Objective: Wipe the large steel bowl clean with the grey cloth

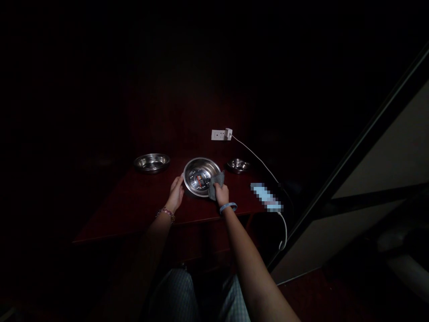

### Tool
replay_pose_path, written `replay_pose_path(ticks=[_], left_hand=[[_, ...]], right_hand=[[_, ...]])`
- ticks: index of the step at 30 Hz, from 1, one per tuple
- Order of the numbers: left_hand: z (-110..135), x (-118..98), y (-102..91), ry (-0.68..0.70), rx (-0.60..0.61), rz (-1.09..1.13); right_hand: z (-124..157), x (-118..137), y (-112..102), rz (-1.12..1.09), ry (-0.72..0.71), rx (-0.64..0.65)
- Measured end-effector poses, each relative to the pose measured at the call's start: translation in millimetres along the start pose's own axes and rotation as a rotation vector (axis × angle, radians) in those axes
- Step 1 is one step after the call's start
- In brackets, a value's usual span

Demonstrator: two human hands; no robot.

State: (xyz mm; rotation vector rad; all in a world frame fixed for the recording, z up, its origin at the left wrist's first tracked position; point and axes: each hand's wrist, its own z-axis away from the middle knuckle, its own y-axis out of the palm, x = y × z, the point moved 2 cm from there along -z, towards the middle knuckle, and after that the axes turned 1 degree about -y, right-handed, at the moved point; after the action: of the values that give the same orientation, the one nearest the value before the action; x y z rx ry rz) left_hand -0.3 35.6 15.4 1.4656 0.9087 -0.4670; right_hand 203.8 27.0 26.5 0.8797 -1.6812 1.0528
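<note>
A shiny steel bowl [190, 168] with a small label on its inner bottom is tilted toward me over the dark red table. My left hand [175, 193] grips the bowl's left side, its fingers partly hidden behind the rim. At the right rim, my right hand [221, 194] is closed on a grey cloth [214, 188], which lies over the edge and against the bowl. The bowl's underside is out of sight.
On the red table [127, 210], shallow steel bowls [152, 163] stand at left and small steel bowls [237, 166] at right. A pixelated light-blue device [266, 197] lies near the right edge, with a white cable [256, 155] by it. Behind is a wall socket [218, 134] with a charger.
</note>
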Motion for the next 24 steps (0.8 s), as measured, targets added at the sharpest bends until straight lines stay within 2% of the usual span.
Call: replay_pose_path(ticks=[7, 11, 17, 24], left_hand=[[-0.6, 1.7, -1.6, 0.005, -0.018, -0.029], [0.6, 2.3, 0.8, 0.006, 0.003, -0.023], [0.8, 5.6, 0.5, -0.076, -0.008, -0.034], [2.5, 3.2, 3.5, -0.015, 0.059, -0.028]], right_hand=[[-2.0, -1.1, -0.8, -0.004, 0.007, 0.011], [-2.8, -3.3, -0.1, -0.081, 0.01, 0.011], [-3.5, -7.0, -0.5, -0.176, 0.018, -0.007], [-3.8, -7.7, 0.1, -0.156, 0.012, 0.005]])
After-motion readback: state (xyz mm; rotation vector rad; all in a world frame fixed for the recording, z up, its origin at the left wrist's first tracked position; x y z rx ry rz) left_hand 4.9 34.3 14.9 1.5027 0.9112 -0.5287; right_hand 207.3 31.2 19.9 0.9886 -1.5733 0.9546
